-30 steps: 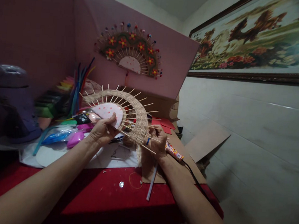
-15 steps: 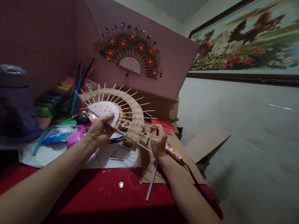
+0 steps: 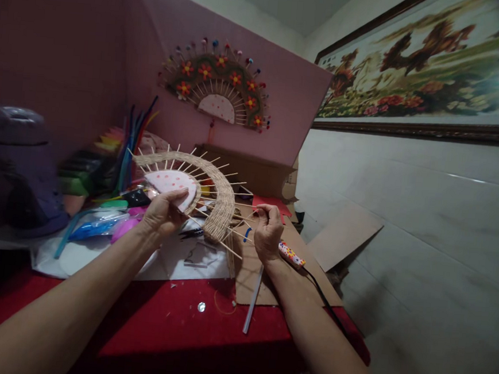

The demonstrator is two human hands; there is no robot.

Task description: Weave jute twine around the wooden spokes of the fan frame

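Observation:
My left hand (image 3: 164,212) grips a fan frame by its white half-disc with pink dots (image 3: 174,185), thumb on top. Thin wooden sticks fan out from this disc, and a curved band of woven twine (image 3: 223,199) runs through them. To the right of the band, my right hand (image 3: 267,231) is closed in a pinch on a thin strand of twine (image 3: 242,224) that leads to the band's lower end. The fingertips partly hide the strand. Beneath that hand lies a glue gun with a flower-patterned handle (image 3: 291,254), with a translucent glue stick (image 3: 253,299) nearer me.
A finished fan with orange flowers (image 3: 218,86) hangs on the pink board (image 3: 291,98). Cardboard (image 3: 245,290) lies on the red tablecloth (image 3: 156,324). Bags of coloured clay (image 3: 95,226), black pliers (image 3: 193,232) and a purple flask (image 3: 17,174) stand or lie to the left.
The fan frame has shifted slightly left and down. My right hand has moved away from the stick tips, and a strand now stretches between it and the band.

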